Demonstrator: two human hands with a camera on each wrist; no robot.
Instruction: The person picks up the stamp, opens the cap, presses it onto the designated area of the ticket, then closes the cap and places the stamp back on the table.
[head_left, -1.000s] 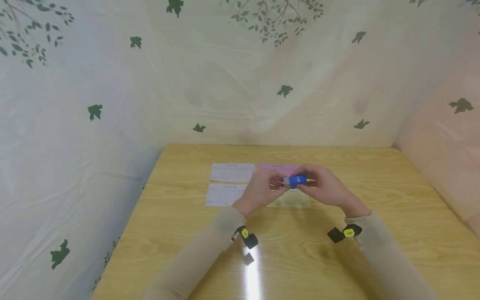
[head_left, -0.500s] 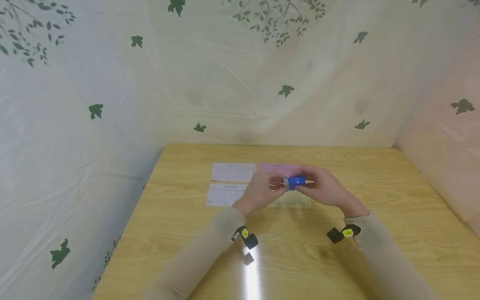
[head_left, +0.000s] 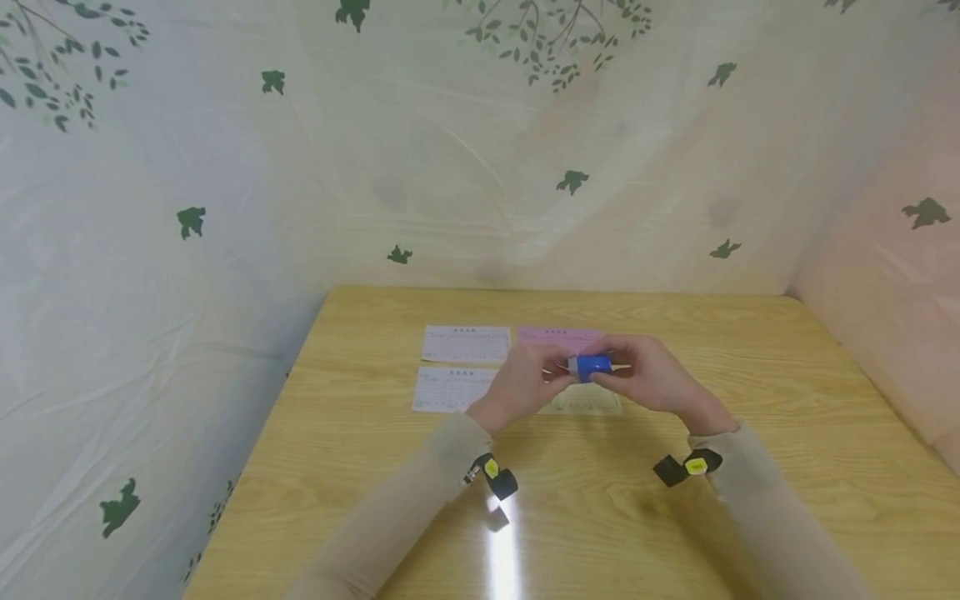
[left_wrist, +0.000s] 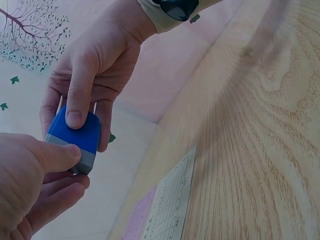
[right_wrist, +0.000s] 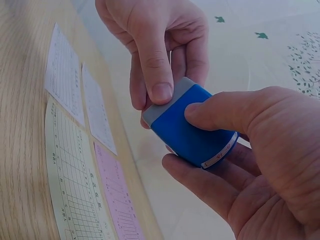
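Note:
A blue stamp (head_left: 595, 368) with a grey cap (right_wrist: 184, 89) is held in the air above the paper slips, lying sideways between both hands. My left hand (head_left: 519, 382) pinches the grey cap, thumb on top and fingers beneath. The blue body is gripped by my right hand (head_left: 651, 375), whose thumb presses its broad face in the right wrist view. A white label strip (right_wrist: 220, 156) with reddish marks runs along the body's end. The cap sits against the body in both wrist views.
Two white slips (head_left: 467, 343) lie on the left of the wooden table (head_left: 360, 467). A pink slip (head_left: 558, 335) and a pale green slip (head_left: 585, 402) lie to the right, partly hidden by the hands. A patterned curtain (head_left: 465, 183) hangs behind.
The stamp has turned slightly, so more of its broad blue face shows in the head view. Both hands keep their hold with hardly any shift.

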